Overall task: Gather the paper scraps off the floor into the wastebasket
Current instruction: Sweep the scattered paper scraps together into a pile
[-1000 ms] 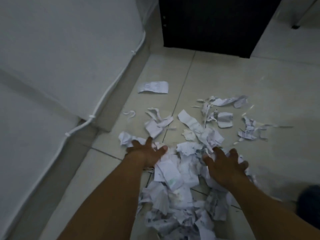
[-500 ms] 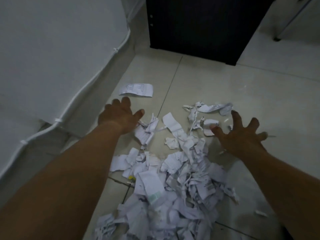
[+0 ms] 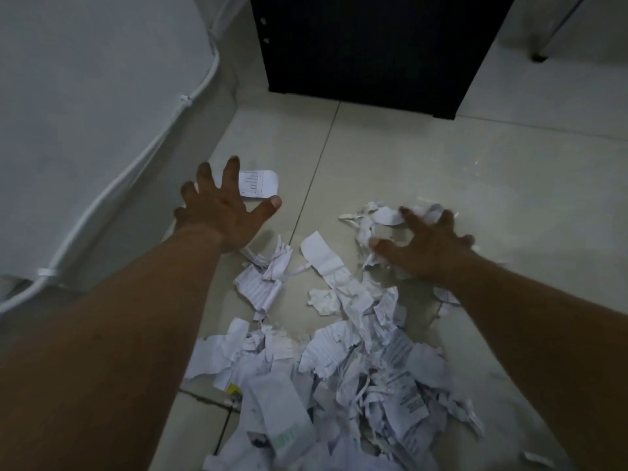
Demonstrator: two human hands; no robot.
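Two hands are stretched out palm down over the tiled floor (image 3: 458,158): the left hand (image 3: 221,212) has fingers straight and spread wide, holding nothing, its fingertips at the near edge of a single printed slip (image 3: 260,183). The right hand (image 3: 431,249) is spread with fingers slightly bent, set on a small cluster of torn pieces (image 3: 384,215), none of them gripped. The main heap of paper scraps (image 3: 339,385) lies on the floor between the two forearms, nearer the person than either hand; a dark cabinet (image 3: 367,45) stands beyond both hands.
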